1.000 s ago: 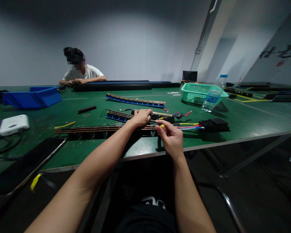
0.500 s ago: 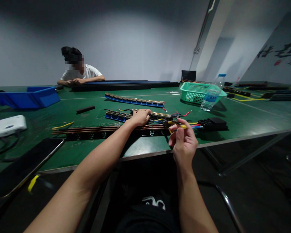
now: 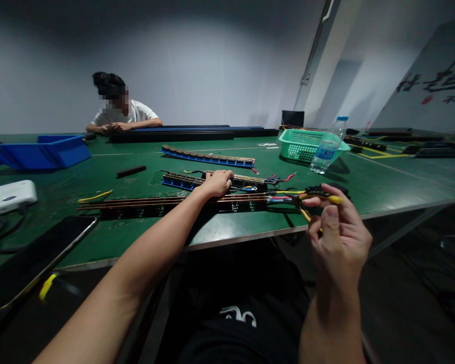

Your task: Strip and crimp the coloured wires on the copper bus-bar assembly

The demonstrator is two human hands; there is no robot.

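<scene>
My left hand [image 3: 217,183] rests closed on a long copper-and-black rail [image 3: 151,203] that lies across the green table [image 3: 136,237], near a bundle of red, blue and yellow wires [image 3: 284,197]. My right hand [image 3: 337,235] is raised in front of the table's near edge, fingers curled round yellow-handled pliers [image 3: 318,199] whose tips point left toward the wires. A black connector block [image 3: 335,188] shows just behind that hand.
Blue rails [image 3: 208,157] lie further back, a green basket [image 3: 307,144] and a water bottle [image 3: 326,149] at the right. At the left are a blue bin [image 3: 41,151], a white box [image 3: 9,194] and a phone [image 3: 34,260]. A person [image 3: 121,114] sits at the far side.
My right hand has pulled back to the right and toward me, away from the rail, with the yellow-handled pliers in it. My left hand has stayed on the rail.
</scene>
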